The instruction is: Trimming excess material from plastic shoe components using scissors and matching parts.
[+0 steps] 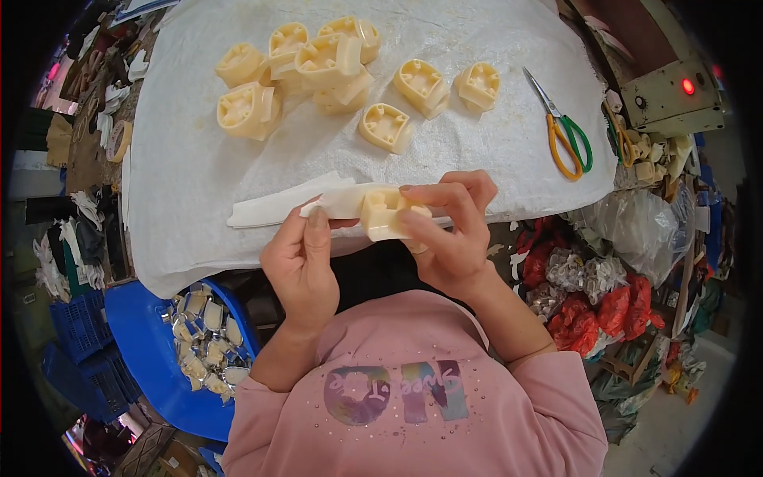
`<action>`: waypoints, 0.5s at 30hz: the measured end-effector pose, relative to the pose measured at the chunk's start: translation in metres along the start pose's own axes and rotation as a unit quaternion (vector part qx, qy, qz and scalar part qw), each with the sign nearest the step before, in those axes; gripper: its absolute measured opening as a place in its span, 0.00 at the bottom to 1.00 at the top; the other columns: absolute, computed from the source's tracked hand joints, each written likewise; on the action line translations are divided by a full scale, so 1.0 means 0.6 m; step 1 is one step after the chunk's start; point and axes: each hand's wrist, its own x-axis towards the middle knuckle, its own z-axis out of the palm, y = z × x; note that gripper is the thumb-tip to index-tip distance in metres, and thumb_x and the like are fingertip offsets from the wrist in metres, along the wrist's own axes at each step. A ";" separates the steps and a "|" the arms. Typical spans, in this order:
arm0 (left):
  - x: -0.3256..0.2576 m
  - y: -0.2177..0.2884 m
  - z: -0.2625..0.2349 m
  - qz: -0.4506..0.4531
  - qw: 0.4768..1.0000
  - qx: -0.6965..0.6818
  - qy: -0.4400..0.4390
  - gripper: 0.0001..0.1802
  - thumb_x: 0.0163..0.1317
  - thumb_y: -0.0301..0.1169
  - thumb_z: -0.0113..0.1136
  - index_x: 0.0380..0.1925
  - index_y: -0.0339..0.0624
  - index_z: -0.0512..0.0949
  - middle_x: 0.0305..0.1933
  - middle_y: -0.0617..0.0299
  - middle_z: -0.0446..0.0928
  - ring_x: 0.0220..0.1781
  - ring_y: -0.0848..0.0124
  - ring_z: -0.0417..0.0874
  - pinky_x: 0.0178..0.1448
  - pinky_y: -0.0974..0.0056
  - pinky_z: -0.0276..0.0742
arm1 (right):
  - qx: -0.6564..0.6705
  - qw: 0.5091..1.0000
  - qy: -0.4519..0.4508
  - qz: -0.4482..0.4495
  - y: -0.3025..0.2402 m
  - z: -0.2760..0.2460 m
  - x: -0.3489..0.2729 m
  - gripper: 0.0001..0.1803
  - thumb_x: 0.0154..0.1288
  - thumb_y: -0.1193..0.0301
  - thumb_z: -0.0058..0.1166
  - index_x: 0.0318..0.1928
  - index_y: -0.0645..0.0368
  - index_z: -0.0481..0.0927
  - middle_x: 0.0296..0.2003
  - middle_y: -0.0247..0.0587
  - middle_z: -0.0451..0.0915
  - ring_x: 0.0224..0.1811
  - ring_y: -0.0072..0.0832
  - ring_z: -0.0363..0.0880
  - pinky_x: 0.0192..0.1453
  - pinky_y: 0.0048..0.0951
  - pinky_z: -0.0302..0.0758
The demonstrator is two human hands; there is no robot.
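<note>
The cream plastic part was held up just above the near edge of the worktop, in front of the person's chest. Right hand had it clamped: thumb under/behind, fingers curled over the top & right side, so only its left face showed. A white strip, paper or tape by the look, ran from the part out to the left, lying along the worktop edge. Left hand pinched that strip right beside the part, thumb and forefinger closed together on it.

To do this well, I'd judge: keep the right grip firm so the part doesn't turn, keep the strip taut & flat w/ the left pinch close to the part, avoid creases.

Further out, approx. ten more cream parts lay piled at the far side on the white woven cover. Scissors w/ yellow & green handles lay to the right, well apart from both hands. A blue tub of silvery wrapped pieces sat down left.
</note>
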 end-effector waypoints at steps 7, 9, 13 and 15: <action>-0.016 -0.012 0.004 -0.023 0.996 0.083 -0.018 0.15 0.69 0.28 0.48 0.45 0.23 0.75 0.40 0.55 0.79 0.41 0.73 0.78 0.48 0.68 0.76 | -0.099 0.977 -0.183 0.038 -0.031 -0.025 0.027 0.17 0.41 0.76 0.56 0.36 0.46 0.79 0.29 0.35 0.67 0.35 0.33 0.67 0.42 0.42 0.52; -0.019 -0.014 0.015 0.003 0.997 0.081 0.021 0.14 0.69 0.31 0.50 0.39 0.29 0.78 0.29 0.58 0.79 0.31 0.77 0.76 0.37 0.72 0.72 | -0.093 0.974 -0.201 0.056 -0.031 -0.025 0.025 0.16 0.41 0.76 0.55 0.35 0.47 0.78 0.28 0.36 0.65 0.34 0.33 0.66 0.40 0.41 0.52; -0.022 -0.015 0.020 0.017 0.992 0.127 0.008 0.13 0.68 0.30 0.50 0.38 0.29 0.78 0.28 0.57 0.78 0.29 0.76 0.76 0.35 0.71 0.71 | -0.088 0.967 -0.227 0.072 -0.025 -0.027 0.021 0.14 0.41 0.77 0.55 0.33 0.48 0.76 0.27 0.37 0.64 0.33 0.34 0.67 0.39 0.40 0.52; -0.022 -0.013 0.019 0.049 0.986 0.159 -0.018 0.10 0.67 0.27 0.51 0.38 0.30 0.78 0.26 0.56 0.77 0.26 0.74 0.76 0.32 0.70 0.71 | -0.082 0.968 -0.227 0.070 -0.028 -0.029 0.021 0.14 0.41 0.77 0.55 0.32 0.49 0.76 0.26 0.37 0.63 0.32 0.34 0.67 0.39 0.39 0.52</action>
